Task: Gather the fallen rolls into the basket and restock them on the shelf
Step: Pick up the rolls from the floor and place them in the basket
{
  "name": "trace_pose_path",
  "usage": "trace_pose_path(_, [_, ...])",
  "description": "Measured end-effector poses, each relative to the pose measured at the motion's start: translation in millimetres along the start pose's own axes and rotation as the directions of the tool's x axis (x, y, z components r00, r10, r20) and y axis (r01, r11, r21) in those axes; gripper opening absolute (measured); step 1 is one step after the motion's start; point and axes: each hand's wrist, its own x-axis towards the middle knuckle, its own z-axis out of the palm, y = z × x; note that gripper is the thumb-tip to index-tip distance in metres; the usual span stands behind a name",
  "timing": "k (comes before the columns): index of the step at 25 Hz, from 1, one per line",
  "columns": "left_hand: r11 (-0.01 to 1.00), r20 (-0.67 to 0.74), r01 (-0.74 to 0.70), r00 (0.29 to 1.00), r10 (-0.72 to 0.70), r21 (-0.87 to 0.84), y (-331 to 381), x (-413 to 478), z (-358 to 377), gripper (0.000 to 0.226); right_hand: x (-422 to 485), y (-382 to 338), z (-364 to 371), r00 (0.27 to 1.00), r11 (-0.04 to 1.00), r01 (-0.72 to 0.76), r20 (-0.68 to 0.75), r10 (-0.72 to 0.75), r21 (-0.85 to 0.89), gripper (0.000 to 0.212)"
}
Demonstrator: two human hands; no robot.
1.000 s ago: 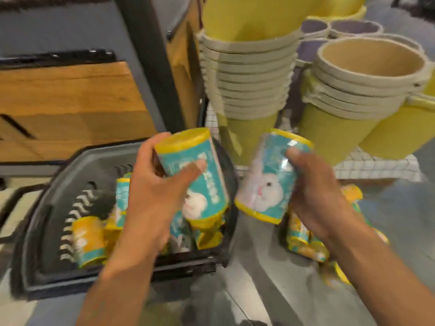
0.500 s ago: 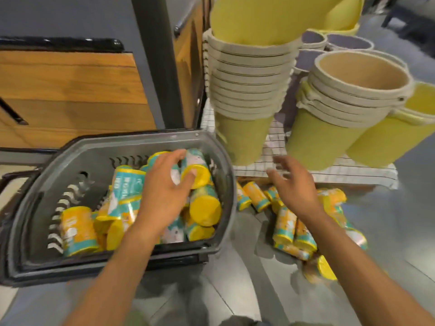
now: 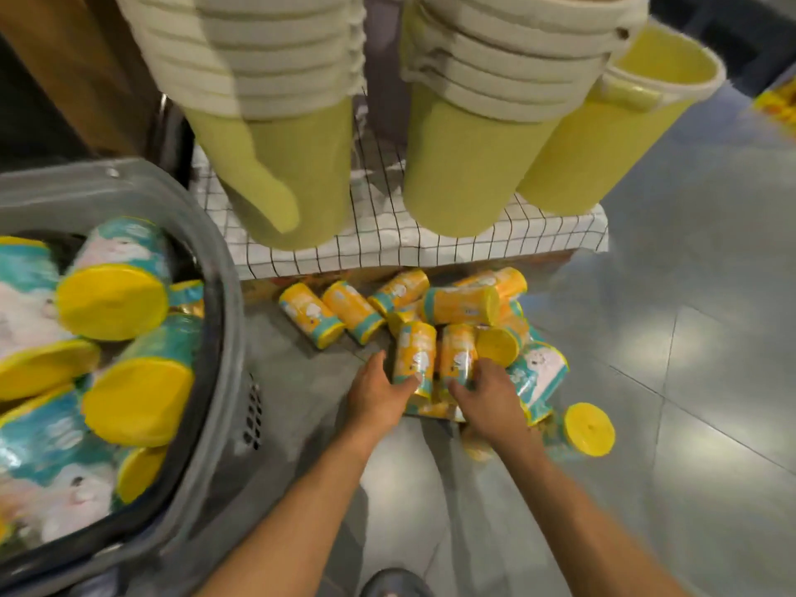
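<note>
Several fallen rolls lie heaped on the grey floor, most in orange wrap with yellow ends, and a larger teal roll [image 3: 538, 372] rests at the heap's right. My left hand [image 3: 379, 396] curls around the near end of one orange roll [image 3: 414, 351]. Beside it, my right hand [image 3: 489, 396] closes on a second orange roll [image 3: 457, 353]. Both rolls still touch the heap. One roll [image 3: 588, 428] lies apart with its yellow end up. The grey basket [image 3: 224, 321] stands to the left, holding several teal and yellow rolls [image 3: 114, 301].
A low platform under a checked cloth [image 3: 387, 247] stands just behind the heap and carries stacks of yellow-green buckets [image 3: 469, 165] that overhang it. A wooden shelf unit [image 3: 64, 79] is at the upper left. My shoe [image 3: 394, 583] shows at the bottom edge.
My left hand has let go of its roll in the basket and come right to the floor heap. My right hand dropped lower onto the heap. The view moved closer and rightward.
</note>
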Motion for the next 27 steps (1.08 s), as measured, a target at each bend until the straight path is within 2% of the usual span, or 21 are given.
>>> trace_pose_path(3, [0.977, 0.081, 0.121, 0.991, -0.108, -0.174, -10, 28, 26, 0.074, 11, -4, 31, 0.998, 0.996, -0.058, -0.021, 0.057, -0.071, 0.060])
trace_pose_path(6, [0.926, 0.072, 0.136, 0.990, -0.118, -0.353, -13, 23, 29, 0.060, 16, -10, 27, 0.978, 0.971, -0.194, -0.049, 0.202, 0.137, 0.056])
trace_pose_path(9, [0.837, 0.021, 0.079, 0.997, -0.080, -0.541, -3, -22, 1, 0.039, -16, -22, -4, 0.972, 0.893, -0.205, -0.024, 0.234, 0.402, 0.046])
trace_pose_path(12, [0.761, -0.099, -0.146, 0.989, 0.107, -0.633, 27, -93, -57, 0.040, -73, -56, -58, 0.995, 0.736, -0.057, -0.018, 0.094, 0.675, 0.033])
trace_pose_path(15, [0.685, -0.263, -0.395, 0.919, 0.295, -0.613, 52, -175, -142, 0.049, -118, -126, -116, 0.996, 0.604, 0.055, 0.001, -0.093, 0.795, 0.031])
trace_pose_path(17, [0.656, -0.389, -0.503, 0.862, 0.326, -0.564, 44, -223, -200, 0.049, -140, -184, -141, 0.974, 0.487, 0.035, 0.079, -0.212, 0.873, 0.030])
trace_pose_path(19, [0.700, -0.542, -0.564, 0.787, 0.295, -0.439, 15, -260, -264, 0.046, -159, -249, -147, 0.920, 0.424, -0.024, 0.186, -0.346, 0.906, 0.032])
trace_pose_path(21, [0.799, -0.642, -0.506, 0.738, 0.207, -0.324, -21, -279, -319, 0.045, -173, -304, -137, 0.858, 0.453, -0.054, 0.274, -0.435, 0.890, 0.031])
trace_pose_path(24, [0.956, -0.746, -0.192, 0.665, -0.038, -0.220, -82, -291, -389, 0.041, -205, -370, -93, 0.770, 0.576, -0.064, 0.408, -0.492, 0.815, 0.023])
trace_pose_path(27, [0.991, -0.748, 0.113, 0.651, -0.128, -0.071, -128, -296, -409, 0.044, -225, -384, -49, 0.732, 0.794, 0.129, 0.483, -0.480, 0.594, 0.052])
